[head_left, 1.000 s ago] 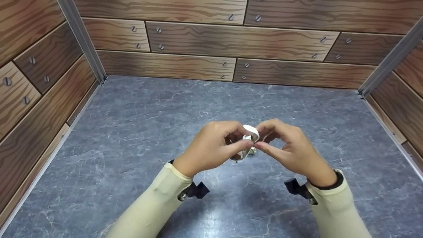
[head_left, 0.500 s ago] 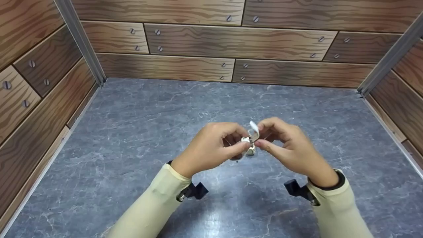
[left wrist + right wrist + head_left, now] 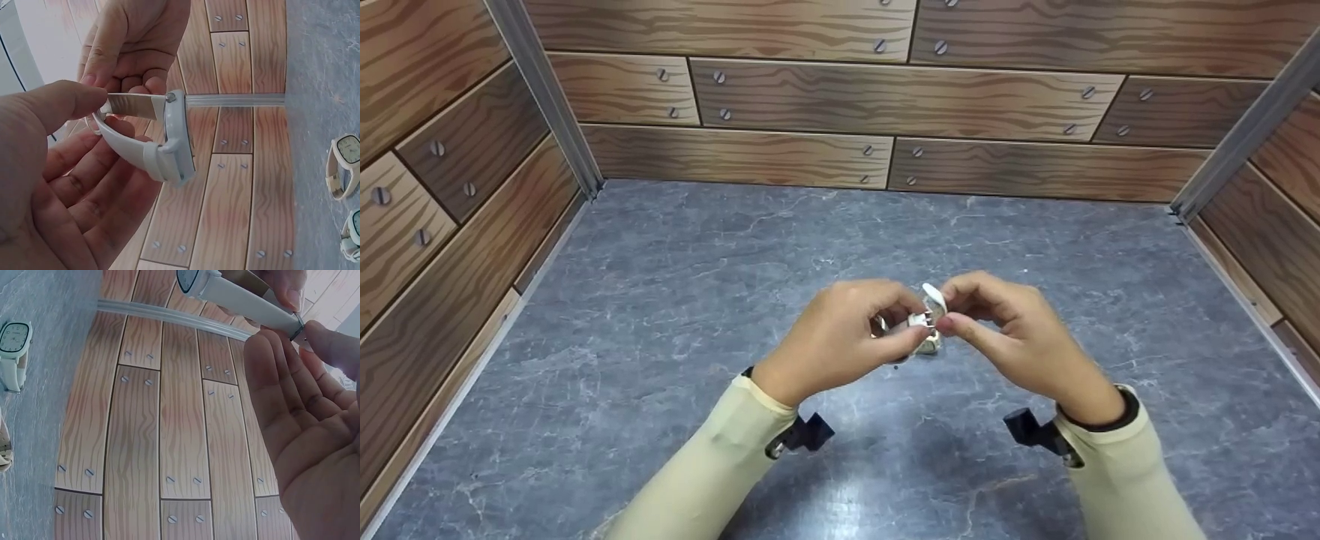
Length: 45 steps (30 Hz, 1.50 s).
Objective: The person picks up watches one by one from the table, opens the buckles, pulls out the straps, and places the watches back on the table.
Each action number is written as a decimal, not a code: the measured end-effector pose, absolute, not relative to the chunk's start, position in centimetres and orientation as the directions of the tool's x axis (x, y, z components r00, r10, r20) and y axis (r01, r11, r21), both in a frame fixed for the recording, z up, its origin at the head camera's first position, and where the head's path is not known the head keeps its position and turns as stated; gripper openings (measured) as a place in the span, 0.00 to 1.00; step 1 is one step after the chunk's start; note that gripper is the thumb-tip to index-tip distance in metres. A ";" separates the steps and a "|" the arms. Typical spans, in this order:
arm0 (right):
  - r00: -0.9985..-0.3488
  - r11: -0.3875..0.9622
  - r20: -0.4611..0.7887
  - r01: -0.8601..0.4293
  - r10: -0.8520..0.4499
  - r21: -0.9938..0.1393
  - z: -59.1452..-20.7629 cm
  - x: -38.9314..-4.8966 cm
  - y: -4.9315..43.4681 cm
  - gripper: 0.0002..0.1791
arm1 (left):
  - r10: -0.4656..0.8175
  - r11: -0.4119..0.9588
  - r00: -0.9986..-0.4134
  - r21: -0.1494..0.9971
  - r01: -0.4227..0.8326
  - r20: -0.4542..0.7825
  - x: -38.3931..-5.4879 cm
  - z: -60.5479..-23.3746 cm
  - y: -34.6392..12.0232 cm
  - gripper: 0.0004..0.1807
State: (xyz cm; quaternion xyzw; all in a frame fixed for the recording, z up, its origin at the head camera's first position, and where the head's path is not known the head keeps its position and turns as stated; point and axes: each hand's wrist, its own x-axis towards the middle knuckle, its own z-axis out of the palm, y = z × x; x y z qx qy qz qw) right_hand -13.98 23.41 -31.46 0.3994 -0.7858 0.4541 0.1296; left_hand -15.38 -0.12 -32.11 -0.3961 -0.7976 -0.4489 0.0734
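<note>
A white wristwatch (image 3: 177, 138) hangs between both hands, its strap (image 3: 128, 147) bent into a loop and its case facing away from the fingers. My left hand (image 3: 851, 326) pinches the strap near the metal buckle (image 3: 298, 328) with thumb and fingers. Opposite it, my right hand (image 3: 1012, 334) pinches the white strap end (image 3: 934, 295) at the buckle, thumb against fingertips. In the right wrist view the watch face (image 3: 188, 278) is cut off by the top edge. Fingers hide part of the buckle.
On the grey marbled tabletop (image 3: 720, 247) lie a cream watch (image 3: 336, 183) and a pale green watch (image 3: 14, 346), mostly hidden behind the hands in the head view. Wood-patterned walls (image 3: 795, 94) with metal corner posts (image 3: 551, 94) enclose the back and sides.
The white strap end, first curled over toward the left hand, straightened up and now tips slightly left again. More of the buckle area shows between the thumbs. Both hands stay nearly in place.
</note>
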 end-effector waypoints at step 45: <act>-0.707 0.092 0.549 -0.646 -0.446 -0.757 -31.8 -14.5 23.7 0.10 | 0.473 0.302 -0.633 0.561 0.770 0.613 -16.0 -31.8 -0.9 0.04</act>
